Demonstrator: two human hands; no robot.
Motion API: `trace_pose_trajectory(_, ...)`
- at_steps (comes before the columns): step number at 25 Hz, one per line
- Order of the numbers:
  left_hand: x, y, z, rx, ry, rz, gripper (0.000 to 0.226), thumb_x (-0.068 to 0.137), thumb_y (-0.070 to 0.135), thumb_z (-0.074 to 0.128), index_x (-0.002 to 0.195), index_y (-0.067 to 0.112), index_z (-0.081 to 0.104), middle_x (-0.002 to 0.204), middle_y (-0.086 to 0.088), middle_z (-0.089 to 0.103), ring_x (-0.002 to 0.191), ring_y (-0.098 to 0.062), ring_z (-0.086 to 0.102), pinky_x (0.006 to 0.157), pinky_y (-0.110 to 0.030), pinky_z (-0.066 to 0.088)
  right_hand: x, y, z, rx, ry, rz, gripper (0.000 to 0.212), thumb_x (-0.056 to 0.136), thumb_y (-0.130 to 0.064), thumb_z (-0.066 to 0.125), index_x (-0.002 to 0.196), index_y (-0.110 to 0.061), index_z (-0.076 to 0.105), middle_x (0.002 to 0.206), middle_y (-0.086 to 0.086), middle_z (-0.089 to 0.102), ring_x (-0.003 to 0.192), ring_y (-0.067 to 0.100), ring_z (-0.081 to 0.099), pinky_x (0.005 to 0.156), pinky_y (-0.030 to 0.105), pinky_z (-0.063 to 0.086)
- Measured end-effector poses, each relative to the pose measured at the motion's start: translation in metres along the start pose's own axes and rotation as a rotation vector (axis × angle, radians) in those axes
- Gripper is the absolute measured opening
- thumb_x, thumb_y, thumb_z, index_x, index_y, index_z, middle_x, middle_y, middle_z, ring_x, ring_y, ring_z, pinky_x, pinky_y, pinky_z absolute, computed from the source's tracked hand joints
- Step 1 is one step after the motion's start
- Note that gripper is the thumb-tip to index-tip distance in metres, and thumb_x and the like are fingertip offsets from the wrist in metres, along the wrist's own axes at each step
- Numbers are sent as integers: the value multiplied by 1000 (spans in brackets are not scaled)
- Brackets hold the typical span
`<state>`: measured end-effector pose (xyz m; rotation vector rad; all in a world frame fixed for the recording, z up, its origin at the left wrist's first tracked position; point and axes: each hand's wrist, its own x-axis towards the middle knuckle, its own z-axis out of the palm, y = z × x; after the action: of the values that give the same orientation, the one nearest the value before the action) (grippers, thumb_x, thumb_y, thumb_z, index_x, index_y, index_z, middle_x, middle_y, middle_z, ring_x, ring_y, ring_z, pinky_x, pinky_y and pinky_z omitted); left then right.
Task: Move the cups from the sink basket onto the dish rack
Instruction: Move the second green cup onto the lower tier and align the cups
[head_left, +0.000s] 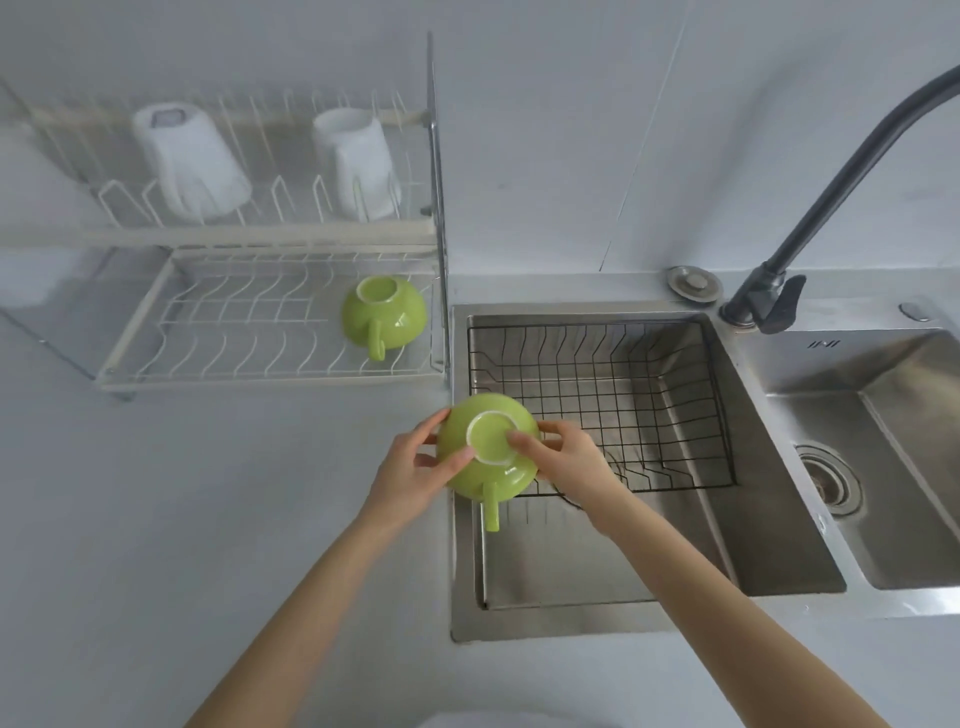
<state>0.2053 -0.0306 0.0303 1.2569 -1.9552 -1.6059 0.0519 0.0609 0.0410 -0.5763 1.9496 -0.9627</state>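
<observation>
A green cup (485, 449) is held upside down over the left edge of the sink, its handle pointing toward me. My left hand (415, 460) grips its left side and my right hand (563, 457) grips its right side, thumbs on the base. The black wire sink basket (675, 395) sits in the left basin with nothing visible in it. A second green cup (383, 317) rests upside down at the right end of the white dish rack's lower tier (234, 332). Two white cups (189, 161) (358, 161) stand inverted on the upper tier.
A black faucet (810, 208) arches over the sink from the back right. A second basin with a drain (831, 483) lies to the right. A round metal cap (693, 283) sits behind the sink. Grey counter (182, 493) spreads left of the sink.
</observation>
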Motion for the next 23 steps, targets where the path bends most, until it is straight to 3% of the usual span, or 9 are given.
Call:
trace_pose_trajectory(3, -11, -9, -35, 54, -19, 58, 65, 77, 18, 69, 134, 22, 38, 119, -4, 44, 95, -20, 55, 76, -14, 49, -13, -11, 30, -2, 18, -39, 55, 79, -44, 62, 124, -14, 49, 114, 4, 62, 104, 22, 60, 93, 36, 50)
trace_pose_trajectory(4, -14, -12, -46, 73, -30, 68, 66, 77, 17, 69, 134, 22, 37, 121, -4, 43, 96, -18, 54, 75, -12, 46, -16, -14, 41, 3, 17, -45, 55, 80, -43, 62, 124, -12, 50, 115, 5, 62, 105, 23, 60, 96, 39, 49)
trace_pose_trajectory(11, -30, -32, -119, 88, -36, 80, 67, 77, 18, 68, 136, 24, 35, 137, 0, 39, 97, -18, 53, 79, -18, 40, -29, -37, 107, 23, -7, -111, 47, 80, -40, 62, 116, -11, 55, 114, 11, 64, 107, 26, 60, 99, 44, 46)
trace_pose_trajectory(14, -29, -36, -149, 94, -34, 73, 70, 77, 20, 68, 137, 24, 33, 139, 0, 39, 99, -19, 54, 84, -24, 40, -29, -52, 129, 14, -42, -146, 51, 80, -38, 63, 124, -16, 50, 116, 8, 61, 108, 24, 59, 100, 40, 46)
trace_pose_trajectory(18, -15, -33, -182, 138, 2, 93, 70, 78, 24, 67, 137, 27, 31, 138, 4, 41, 99, -19, 55, 87, -27, 41, -19, -78, 153, -32, -56, -203, 57, 79, -34, 66, 130, -24, 45, 120, 6, 58, 110, 20, 56, 90, 28, 44)
trace_pose_trajectory(23, 19, -27, -216, 170, 18, 133, 66, 80, 24, 65, 137, 23, 31, 140, 3, 41, 99, -21, 55, 94, -37, 45, 9, -116, 175, -37, -44, -246, 65, 79, -30, 67, 136, -18, 38, 129, 7, 53, 118, 22, 50, 100, 33, 42)
